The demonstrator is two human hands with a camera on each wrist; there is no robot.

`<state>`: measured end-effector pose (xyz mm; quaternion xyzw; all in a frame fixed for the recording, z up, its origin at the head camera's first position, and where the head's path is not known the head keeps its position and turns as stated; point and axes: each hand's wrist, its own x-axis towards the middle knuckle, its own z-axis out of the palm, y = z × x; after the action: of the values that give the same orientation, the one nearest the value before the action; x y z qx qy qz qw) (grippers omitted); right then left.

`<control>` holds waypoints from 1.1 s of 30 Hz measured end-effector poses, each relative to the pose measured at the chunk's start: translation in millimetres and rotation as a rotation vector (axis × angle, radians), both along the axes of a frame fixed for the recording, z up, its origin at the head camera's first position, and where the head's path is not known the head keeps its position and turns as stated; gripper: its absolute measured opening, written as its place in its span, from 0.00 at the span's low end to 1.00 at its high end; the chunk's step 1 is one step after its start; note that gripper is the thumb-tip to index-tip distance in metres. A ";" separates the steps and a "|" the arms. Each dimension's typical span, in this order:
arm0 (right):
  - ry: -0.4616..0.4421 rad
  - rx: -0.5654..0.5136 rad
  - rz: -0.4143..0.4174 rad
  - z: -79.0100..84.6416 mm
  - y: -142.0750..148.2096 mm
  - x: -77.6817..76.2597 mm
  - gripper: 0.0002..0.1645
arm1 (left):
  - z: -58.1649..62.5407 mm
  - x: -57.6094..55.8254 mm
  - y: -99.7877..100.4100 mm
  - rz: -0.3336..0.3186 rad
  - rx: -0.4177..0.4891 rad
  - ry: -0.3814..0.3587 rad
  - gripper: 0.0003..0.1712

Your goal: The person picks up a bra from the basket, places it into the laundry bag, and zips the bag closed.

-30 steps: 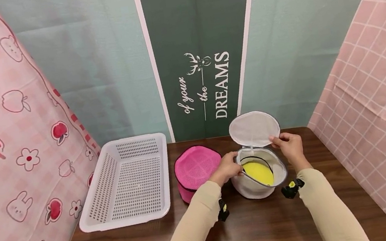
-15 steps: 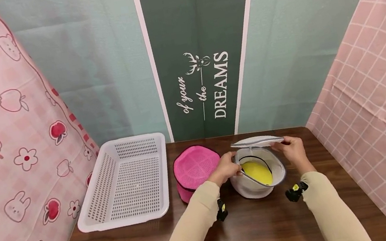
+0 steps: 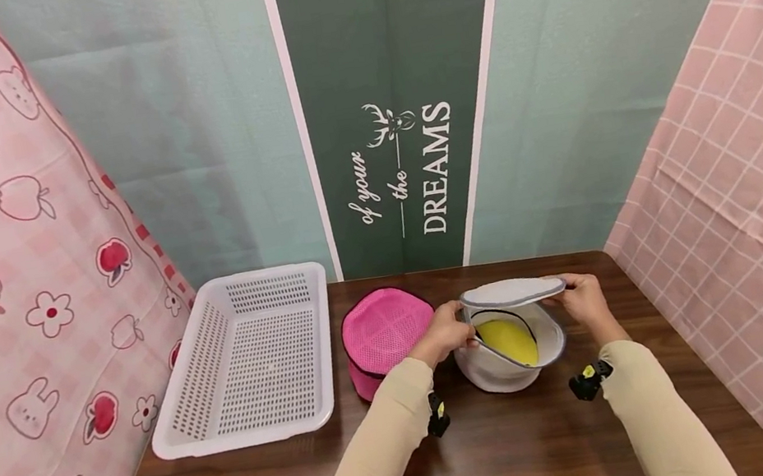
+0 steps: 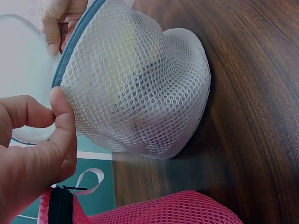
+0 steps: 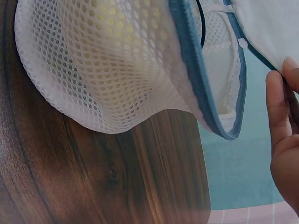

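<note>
A white mesh laundry bag (image 3: 495,376) with a blue-grey zipper edge stands on the table, its top unzipped. Inside it lies something yellow (image 3: 509,341) with a black edge; its kind is not clear. My left hand (image 3: 447,330) pinches the zipper rim on the bag's left side, thumb against forefinger in the left wrist view. With my right hand (image 3: 583,299) I pinch the edge of the round white lid (image 3: 512,291), which hangs tilted over the back of the opening. Just left of the white bag sits a pink mesh bag (image 3: 388,328) with black trim, partly behind my left forearm.
A white plastic basket (image 3: 327,346) with slotted walls stands at the left of the brown wooden table (image 3: 514,458). Fabric curtains (image 3: 543,121) close in the back and both sides.
The lid has come down from upright to a low tilt over the bag's opening, with my right hand on its edge. My left hand keeps its pinch on the rim.
</note>
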<state>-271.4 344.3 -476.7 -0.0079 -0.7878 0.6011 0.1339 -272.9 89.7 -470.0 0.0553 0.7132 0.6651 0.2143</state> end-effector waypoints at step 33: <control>-0.306 -0.698 0.572 6.5 31.5 11.0 0.30 | -10.8 -9.4 -4.9 -0.089 0.040 -0.016 0.36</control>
<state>-260.4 375.9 -470.2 0.0764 -0.5201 0.8345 -0.1653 -282.4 84.8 -480.9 0.0859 0.6951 0.6693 0.2481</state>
